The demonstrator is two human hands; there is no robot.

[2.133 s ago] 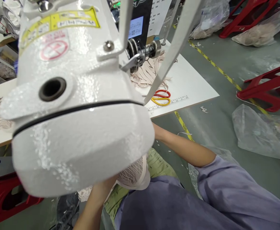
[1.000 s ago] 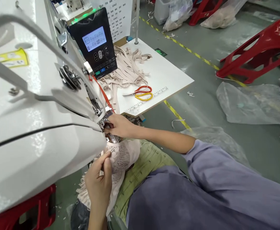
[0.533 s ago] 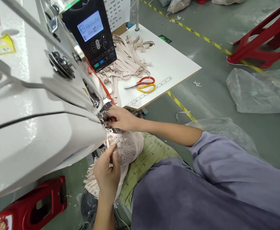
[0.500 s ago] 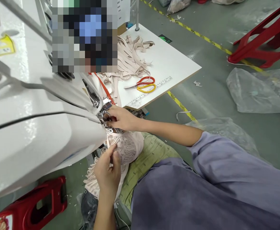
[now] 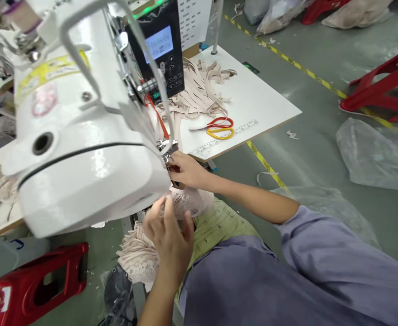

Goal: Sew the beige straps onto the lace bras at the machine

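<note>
Left hand (image 5: 170, 235) raised, pinching lace fabric (image 5: 189, 202); right hand (image 5: 187, 171) reaches under sewing machine (image 5: 83, 176) at table (image 5: 270, 106) front edge, fingertips hidden, grip can't be told.

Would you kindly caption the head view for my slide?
Left hand grips lace fabric; right hand reaches beneath the white sewing machine head.
</note>
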